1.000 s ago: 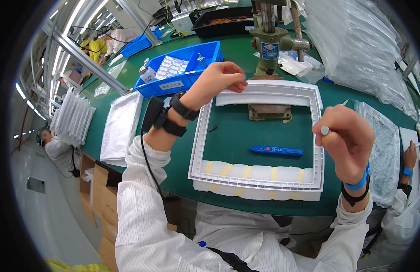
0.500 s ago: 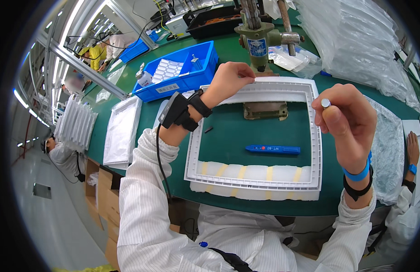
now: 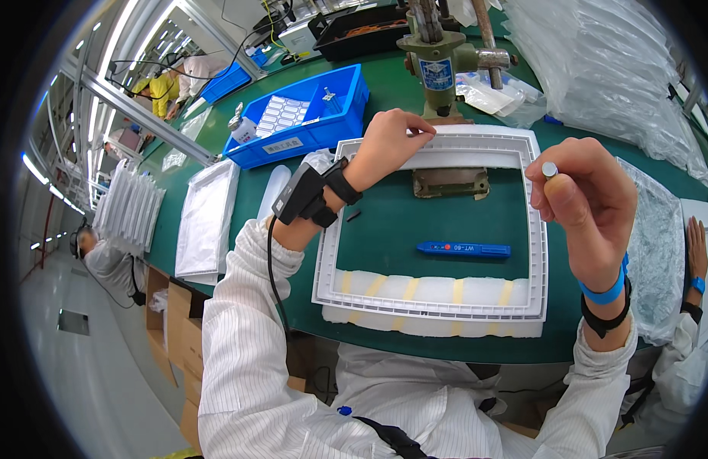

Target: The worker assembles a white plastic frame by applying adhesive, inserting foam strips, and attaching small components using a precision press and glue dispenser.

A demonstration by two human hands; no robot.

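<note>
A white plastic rectangular frame (image 3: 534, 264) lies on the green bench in front of me. My left hand (image 3: 391, 145) is over its far edge, thumb and forefinger pinched together; whatever is between them is too small to make out. At the frame's right side my right hand (image 3: 591, 203) is closed around a small rod-like piece with a round silver end (image 3: 550, 169); the rest of it is hidden in the fingers. Inside the frame opening lie a blue pen-shaped tool (image 3: 465, 249) and a small black piece (image 3: 354, 216). White foam with yellowish tape strips (image 3: 434, 289) lies under the near side.
Behind the frame stands a green metal press (image 3: 436, 73) with a lever. A blue divided bin (image 3: 300, 141) holds a bottle and labels. Bagged white parts (image 3: 591, 61) pile up at far right. A white tray-like part (image 3: 207, 222) lies left. Another person's hand (image 3: 696, 249) rests at right.
My left thumb and fingertips have drawn together and lifted slightly at the frame's far edge. The right hand keeps its grip in nearly the same place. The whole view has shifted a little.
</note>
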